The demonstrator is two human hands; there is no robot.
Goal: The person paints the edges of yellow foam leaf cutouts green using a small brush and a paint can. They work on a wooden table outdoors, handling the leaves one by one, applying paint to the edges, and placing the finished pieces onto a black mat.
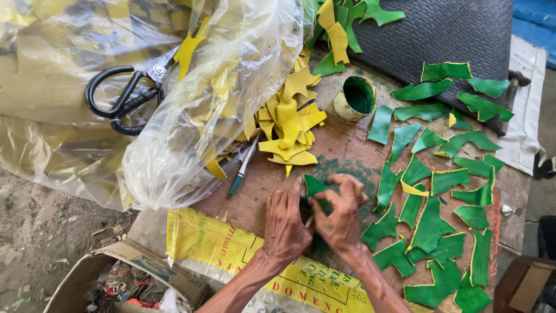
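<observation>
Left hand (285,223) and right hand (340,217), knuckles up at 6 o'clock, both pinching a green piece (313,186) above the board (341,150); tin (355,98) at 12, green inside; bag (174,87) at 10 holding yellow scraps.

You hold a green piece (314,186) between your left hand (285,223) and right hand (341,217). The cut pieces (431,226) spread on the brown surface (341,148) are green with yellow edges. The heap of scraps (289,124) is yellow. The small tin (355,97) is green inside. The scissors (124,95) have black handles. The sack (231,249) is yellow with red lettering.
</observation>
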